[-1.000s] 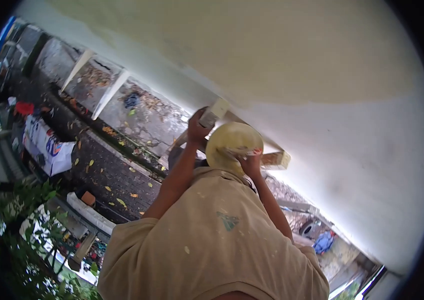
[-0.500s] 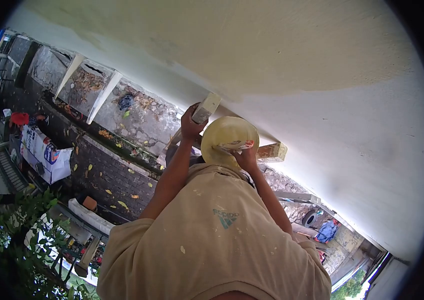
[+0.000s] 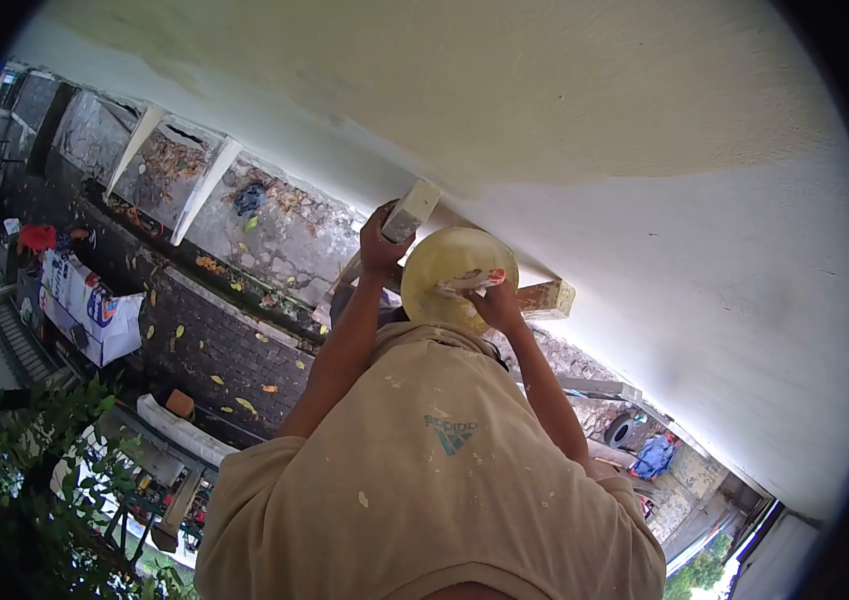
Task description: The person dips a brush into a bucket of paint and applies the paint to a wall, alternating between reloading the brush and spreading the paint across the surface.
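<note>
Head view, as I receive it from afar. The left hand (image 3: 381, 243) is closed on the near side of a pale block (image 3: 412, 210), which stands tilted beside the wall (image 3: 705, 250). The right hand (image 3: 498, 303), fingers together, is clamped on a tool (image 3: 475, 282), reddish at one end and whitish along its length; I cannot tell its exact form. The tool lies over the inside of a yellow bowl (image 3: 450, 257), centre, between the block and a timber end (image 3: 551, 299). The bowl sits just in front of the shirt (image 3: 435, 460), marked with pale spots. Left: a white box (image 3: 95, 305) on dark paving (image 3: 225, 350) with scattered leaves. Lower right: a tyre (image 3: 620, 431) near a blue bundle (image 3: 655, 456).
</note>
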Demonstrator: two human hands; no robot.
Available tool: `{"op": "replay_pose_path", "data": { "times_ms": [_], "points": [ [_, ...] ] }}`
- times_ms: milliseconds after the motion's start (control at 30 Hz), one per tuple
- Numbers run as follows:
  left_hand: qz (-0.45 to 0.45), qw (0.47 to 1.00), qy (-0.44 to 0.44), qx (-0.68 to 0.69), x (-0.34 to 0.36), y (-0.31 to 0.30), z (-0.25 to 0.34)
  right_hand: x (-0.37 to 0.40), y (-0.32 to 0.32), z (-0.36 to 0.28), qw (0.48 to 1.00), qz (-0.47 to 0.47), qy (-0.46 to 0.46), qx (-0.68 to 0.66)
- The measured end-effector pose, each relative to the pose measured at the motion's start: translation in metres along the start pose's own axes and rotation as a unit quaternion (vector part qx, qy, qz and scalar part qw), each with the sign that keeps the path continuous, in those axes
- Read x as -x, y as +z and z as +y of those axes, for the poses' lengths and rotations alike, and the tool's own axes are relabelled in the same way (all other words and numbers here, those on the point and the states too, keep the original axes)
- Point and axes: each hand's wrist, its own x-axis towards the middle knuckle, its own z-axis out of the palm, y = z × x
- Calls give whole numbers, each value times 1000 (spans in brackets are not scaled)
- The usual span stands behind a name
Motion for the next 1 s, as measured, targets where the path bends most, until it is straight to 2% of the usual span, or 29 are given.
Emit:
{"op": "replay_pose_path", "data": {
  "times_ms": [33,133,233,333,533,633,733,833,933,1000],
  "points": [
    [1,1000,-2,7,0,0,-2,0,0,-1,999,-24,29,1],
    [3,1000,-2,3,-1,0,-1,2,7,6,997,-53,14,45],
    [4,1000,2,-4,-3,-1,5,2,-4,2,998,-53,8,39],
    [6,1000,-3,0,-3,-1,4,3,-5,-4,1000,-9,16,25],
    [1,1000,-8,9,-2,-2,6,3,-6,2,998,-57,16,28],
    [3,1000,-1,5,-5,0,5,4,-10,-5,998,-32,37,28],
    [0,1000,-7,4,-3,-1,5,0,2,10,999,-8,-5,33],
    [-2,1000,-10,4,-3,-2,8,1,-2,7,999,28,-27,1],
    [2,1000,15,-2,-2,-1,9,-1,0,8,999,9,-8,-42],
    [3,1000,24,0,-5,-1,9,-3,-2,7,998,33,-12,-56]
  ]
}}
